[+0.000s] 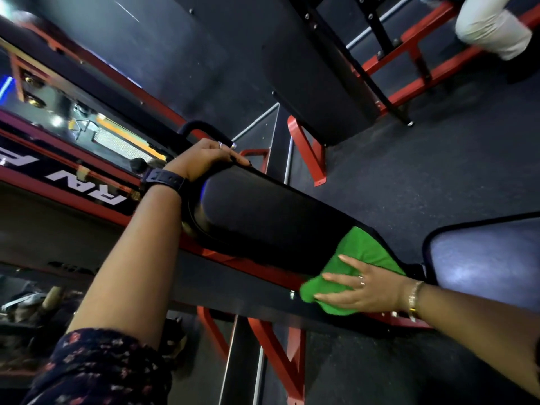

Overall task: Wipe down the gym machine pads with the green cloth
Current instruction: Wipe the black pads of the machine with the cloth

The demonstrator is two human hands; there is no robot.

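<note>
A long black pad [263, 217] on a red-framed gym machine runs from the middle left down to the right. My left hand [210, 157] grips the pad's far upper end, fingers curled over its edge. My right hand [362, 290] lies flat with straight fingers on the green cloth [359, 252], pressing it against the pad's lower right end. The cloth drapes over the pad's edge and hangs a little below it. A second pad [485, 261], greyish blue in the light, sits to the right of the cloth.
Red frame bars [277, 355] pass under the pad. Another black bench [315, 71] on a red frame stands beyond, and a person's light trouser leg [493, 27] shows at the top right. A mirror wall [67, 135] fills the left. The floor is dark rubber.
</note>
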